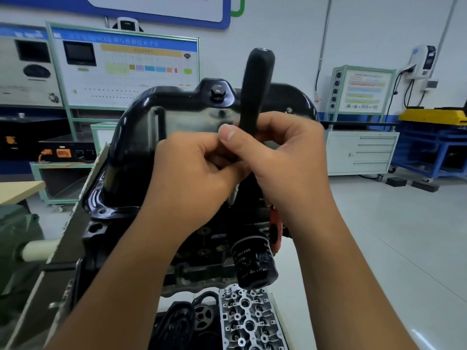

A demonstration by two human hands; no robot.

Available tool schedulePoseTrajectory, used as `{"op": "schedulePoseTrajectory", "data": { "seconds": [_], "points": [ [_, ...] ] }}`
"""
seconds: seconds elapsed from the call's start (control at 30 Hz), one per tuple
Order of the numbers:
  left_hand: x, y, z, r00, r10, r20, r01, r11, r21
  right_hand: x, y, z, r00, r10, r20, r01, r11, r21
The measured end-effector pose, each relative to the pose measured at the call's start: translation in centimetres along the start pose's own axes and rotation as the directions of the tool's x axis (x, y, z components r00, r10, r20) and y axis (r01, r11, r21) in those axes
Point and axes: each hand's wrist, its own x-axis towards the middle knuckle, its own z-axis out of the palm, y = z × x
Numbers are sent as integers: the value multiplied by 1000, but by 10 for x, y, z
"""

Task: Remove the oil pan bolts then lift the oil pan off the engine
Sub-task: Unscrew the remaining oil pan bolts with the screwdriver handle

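1. A glossy black stamped-metal oil pan sits on top of the upturned dark engine block, centre frame, with a black drain plug on its far wall.
2. The right hand grips a ratchet wrench with a black rounded handle, which points up.
3. The left hand has its fingers curled, pinching at the wrench's lower end; the exact contact is hidden.
4. A black cylindrical oil filter juts out below the hands.

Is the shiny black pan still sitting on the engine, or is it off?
Still on. The oil pan sits on top of the engine, its rim flat against the block, while both hands grip a tool in front of it.
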Motion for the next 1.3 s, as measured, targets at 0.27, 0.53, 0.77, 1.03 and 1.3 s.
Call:
{"op": "schedulePoseTrajectory", "data": {
  "seconds": [0.27,0.53,0.77,1.03,1.3],
  "points": [
    [-10,-5,2,972,-6,-234,13,1000,26,3,-2,2,999,3,-37,-3,1000,-20],
    [-63,-21,23,952,-113,-284,185,952,244,6,2,3,999,37,17,-34,992,-124],
    [-69,-17,40,932,-239,-272,309,916,255,8,1,-5,1000,-11,-29,5,981,-192],
    [-66,-16,49,885,-356,-302,404,908,113,8,6,-8,995,-11,-97,-6,984,-178],
    [-63,-17,52,819,-509,-264,501,859,-102,9,6,-12,990,-55,-127,37,990,-140]
  ]
}}
